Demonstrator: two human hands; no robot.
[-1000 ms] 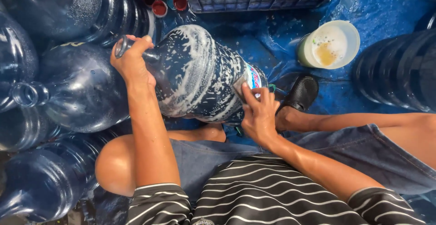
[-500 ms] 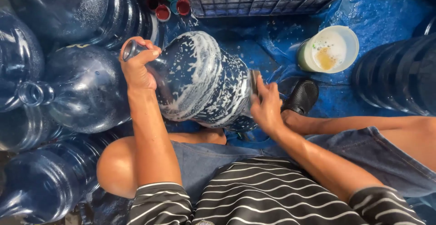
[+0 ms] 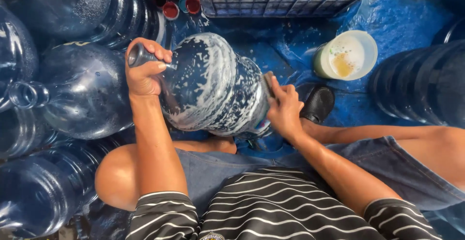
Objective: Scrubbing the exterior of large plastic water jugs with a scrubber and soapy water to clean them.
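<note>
Left hand clamped round neck of large blue translucent plastic water jug, foam-streaked; right hand pressing scrub pad flat on base. Best: firm neck grip, slow rotation, overlapping strokes.

A large clear-blue water jug — streaked with white suds — lies tilted on its side above the lap.

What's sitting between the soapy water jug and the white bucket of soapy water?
In the head view, a black shoe lies on the blue tarp between the soapy jug and the white bucket; otherwise only wet tarp.
</note>
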